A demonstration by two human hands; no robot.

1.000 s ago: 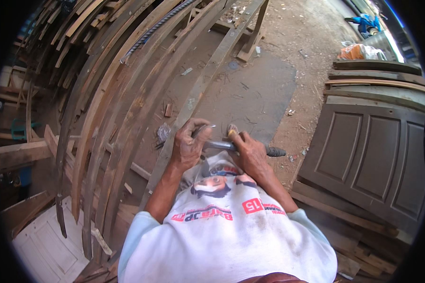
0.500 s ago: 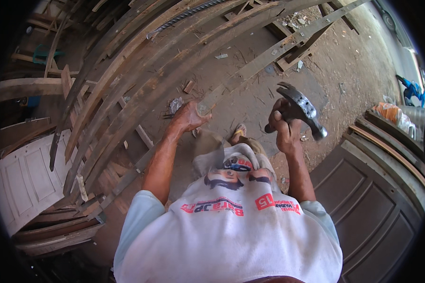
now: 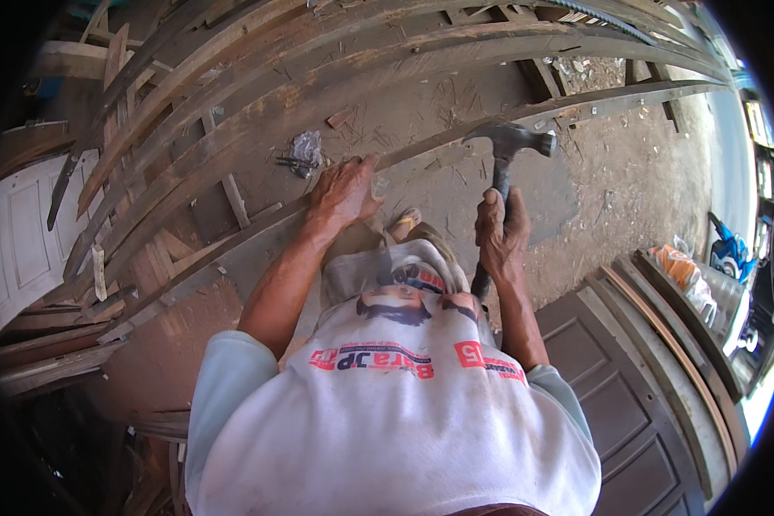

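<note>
My left hand grips a long wooden beam, its fingers over the top edge and its thumb on the near side. The beam runs from lower left to upper right in front of me. My right hand is closed round the dark handle of a claw hammer. The hammer stands nearly upright in the view, with its claw to the left and its striking face to the right. Its head overlaps the beam in view; whether they touch I cannot tell.
More long beams lie beyond, with a twisted metal rod at the top. Crumpled plastic and wood scraps litter the ground. A white panelled door is at left, a dark panelled door and stacked boards at right.
The hammer has swung from tilted down to the right to nearly upright, its head now farther from me. My view has shifted. My left hand stays on the beam.
</note>
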